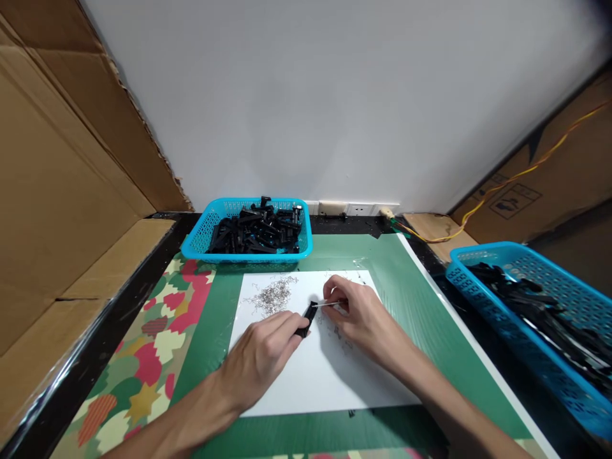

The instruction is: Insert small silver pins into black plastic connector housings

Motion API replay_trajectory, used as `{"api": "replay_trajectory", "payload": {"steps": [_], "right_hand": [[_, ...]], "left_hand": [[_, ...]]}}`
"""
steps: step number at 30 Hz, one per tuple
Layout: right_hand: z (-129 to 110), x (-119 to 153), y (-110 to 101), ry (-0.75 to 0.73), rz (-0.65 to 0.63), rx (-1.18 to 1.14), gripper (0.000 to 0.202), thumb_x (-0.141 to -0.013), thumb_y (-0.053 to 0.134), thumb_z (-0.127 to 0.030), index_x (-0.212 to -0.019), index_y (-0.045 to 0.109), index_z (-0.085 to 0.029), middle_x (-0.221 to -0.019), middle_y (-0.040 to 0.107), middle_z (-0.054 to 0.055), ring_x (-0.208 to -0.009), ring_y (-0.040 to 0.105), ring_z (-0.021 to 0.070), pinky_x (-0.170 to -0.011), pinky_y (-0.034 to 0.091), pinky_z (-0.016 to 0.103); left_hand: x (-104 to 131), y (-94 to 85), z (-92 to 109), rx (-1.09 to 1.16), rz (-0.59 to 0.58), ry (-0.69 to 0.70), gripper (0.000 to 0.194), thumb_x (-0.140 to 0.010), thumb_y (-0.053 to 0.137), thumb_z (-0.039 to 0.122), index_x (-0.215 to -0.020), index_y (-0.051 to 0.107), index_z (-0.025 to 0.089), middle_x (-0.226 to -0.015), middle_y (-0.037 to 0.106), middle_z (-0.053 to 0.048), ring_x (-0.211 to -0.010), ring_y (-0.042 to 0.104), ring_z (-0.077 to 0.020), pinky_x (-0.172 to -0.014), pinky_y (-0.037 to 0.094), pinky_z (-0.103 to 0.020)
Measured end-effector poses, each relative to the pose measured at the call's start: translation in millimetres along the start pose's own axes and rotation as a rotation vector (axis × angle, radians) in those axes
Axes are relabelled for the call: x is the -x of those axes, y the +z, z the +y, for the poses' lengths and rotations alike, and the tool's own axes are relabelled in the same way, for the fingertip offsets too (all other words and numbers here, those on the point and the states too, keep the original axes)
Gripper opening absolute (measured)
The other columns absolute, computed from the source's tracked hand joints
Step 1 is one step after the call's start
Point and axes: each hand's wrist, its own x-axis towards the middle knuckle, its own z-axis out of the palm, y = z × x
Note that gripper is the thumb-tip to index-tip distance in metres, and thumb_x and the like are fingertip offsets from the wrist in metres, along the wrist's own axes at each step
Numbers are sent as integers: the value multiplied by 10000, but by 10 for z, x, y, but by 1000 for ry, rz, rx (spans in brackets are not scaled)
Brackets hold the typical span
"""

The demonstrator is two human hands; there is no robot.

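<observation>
Counter (354, 225), green mat (430, 306), white sheet (287, 382) | pale wall (306, 95) (sockets (359, 209) low, I notice) | left hand (268, 344) pinching black part (310, 315) | right hand (359, 310) gripping silvery rod (325, 304)

Small workshop or assembly bench, by the look of it. Bulk stock: two blue plastic baskets, left one (246, 258) and right one (549, 275), both loaded with black parts (258, 228). Loose heap of tiny metal bits (275, 297) on a white sheet (282, 386) over a green mat (430, 312). Makeshift feel: cardboard at left (62, 159), printed carton at right (549, 162), plain wall (296, 95), sockets (359, 209), loose yellow-red cable (526, 171). Whether it's inside a home or factory, can't tell.
</observation>
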Motion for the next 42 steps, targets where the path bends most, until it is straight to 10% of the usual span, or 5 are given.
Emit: {"api": "replay_trajectory", "payload": {"steps": [13, 33, 42], "right_hand": [[-119, -1, 41, 49, 24, 39, 132, -881, 622, -125, -931, 574, -237, -871, 754, 22, -772, 685, 210, -661, 415, 280], [-116, 136, 191, -148, 107, 275, 139, -968, 533, -101, -956, 580, -231, -850, 720, 49, -734, 668, 209, -650, 424, 287], [-95, 96, 129, 5, 77, 36, 65, -1001, 585, -241, -948, 619, -257, -778, 764, -1, -632, 694, 189, -607, 435, 268]], "left_hand": [[25, 55, -44, -23, 114, 176, 293, -1026, 502, 31, -1254, 609, 181, -1014, 733, -64, -936, 740, -227, -769, 578, -343], [39, 14, -20, 80, 187, 112, 233, -1047, 516, 78, -1208, 631, 202, -1030, 764, -44, -929, 765, -201, -779, 591, -318], [48, 4, -6, 110, 197, -3, 257, -1016, 548, 75, -1205, 650, 217, -1044, 779, -19, -908, 768, -183, -753, 581, -286]]}}
